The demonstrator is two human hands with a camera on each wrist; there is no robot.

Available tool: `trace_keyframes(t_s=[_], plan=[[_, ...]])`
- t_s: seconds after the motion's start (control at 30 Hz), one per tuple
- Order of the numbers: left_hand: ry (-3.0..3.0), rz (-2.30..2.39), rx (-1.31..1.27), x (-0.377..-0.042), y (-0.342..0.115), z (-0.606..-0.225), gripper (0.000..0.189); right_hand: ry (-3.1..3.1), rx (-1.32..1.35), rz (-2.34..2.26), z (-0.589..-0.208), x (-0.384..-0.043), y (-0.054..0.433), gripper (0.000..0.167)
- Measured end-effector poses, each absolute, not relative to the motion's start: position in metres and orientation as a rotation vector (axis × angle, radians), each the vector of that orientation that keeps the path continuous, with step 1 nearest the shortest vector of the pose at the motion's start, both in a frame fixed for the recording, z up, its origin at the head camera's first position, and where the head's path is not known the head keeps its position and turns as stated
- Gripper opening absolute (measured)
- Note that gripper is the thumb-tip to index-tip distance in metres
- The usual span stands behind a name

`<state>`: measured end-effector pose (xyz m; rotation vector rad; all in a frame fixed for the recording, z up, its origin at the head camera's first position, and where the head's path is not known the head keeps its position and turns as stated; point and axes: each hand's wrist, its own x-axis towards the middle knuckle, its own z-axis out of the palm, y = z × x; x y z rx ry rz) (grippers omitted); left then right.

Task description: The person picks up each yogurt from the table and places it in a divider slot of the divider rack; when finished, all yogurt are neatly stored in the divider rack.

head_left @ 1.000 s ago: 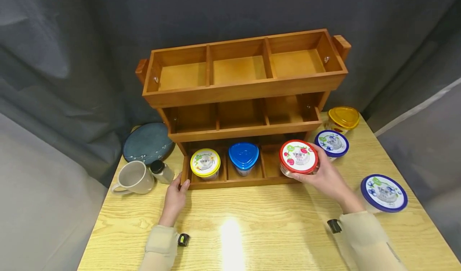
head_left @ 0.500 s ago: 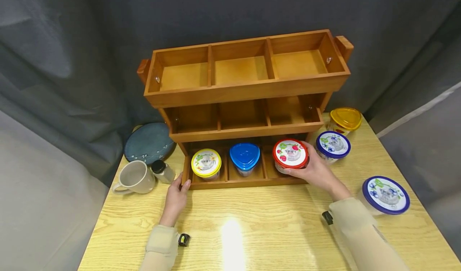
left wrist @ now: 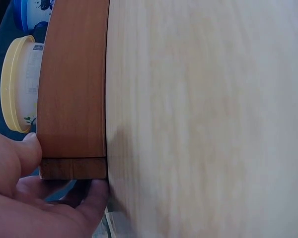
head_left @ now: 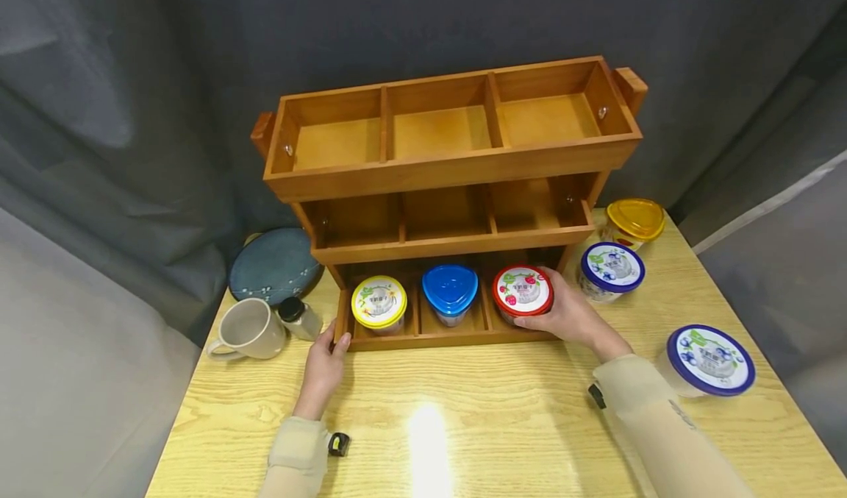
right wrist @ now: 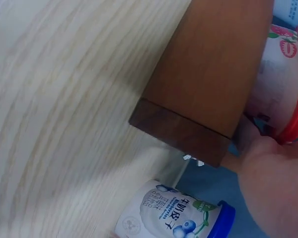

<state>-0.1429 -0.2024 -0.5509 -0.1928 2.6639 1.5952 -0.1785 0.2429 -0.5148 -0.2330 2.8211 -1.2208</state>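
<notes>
My right hand (head_left: 570, 312) grips a red-lidded tub (head_left: 523, 290) with strawberries on its label, in the right compartment of the bottom tier of a wooden three-tier box (head_left: 453, 173). The right wrist view has the tub's side (right wrist: 283, 74) just behind the front board. At the bottom tier's left front corner, my left hand (head_left: 324, 362) grips the box, thumb on top and fingers around its end (left wrist: 73, 168). A yellow-lidded tub (head_left: 379, 303) occupies the left compartment, and a blue-lidded tub (head_left: 450, 292) the middle one.
Right of the box stand two purple-blue-lidded blueberry tubs (head_left: 612, 270) and a yellow-lidded tub (head_left: 635, 220). On the left are a mug (head_left: 254, 329), a black-capped jar (head_left: 301, 318) and a dark blue plate (head_left: 274, 266). Dark curtains hang behind the table (head_left: 370, 417).
My right hand has moved left and lowered the red-lidded tub into the bottom right compartment, beside the divider. The left hand has kept its grip on the box's corner.
</notes>
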Motion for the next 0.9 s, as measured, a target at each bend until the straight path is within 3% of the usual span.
trace_keyframes(t_s=[0.6, 0.9], plan=[[2.667, 1.601, -0.198, -0.143, -0.204, -0.555, 0.052, 2.782, -0.221, -1.130, -0.510, -0.177, 0.239, 0.121], [2.662, 1.580, -0.194, -0.143, -0.205, -0.555, 0.056, 2.838, -0.162, -0.968, -0.469, -0.153, 0.241, 0.124]])
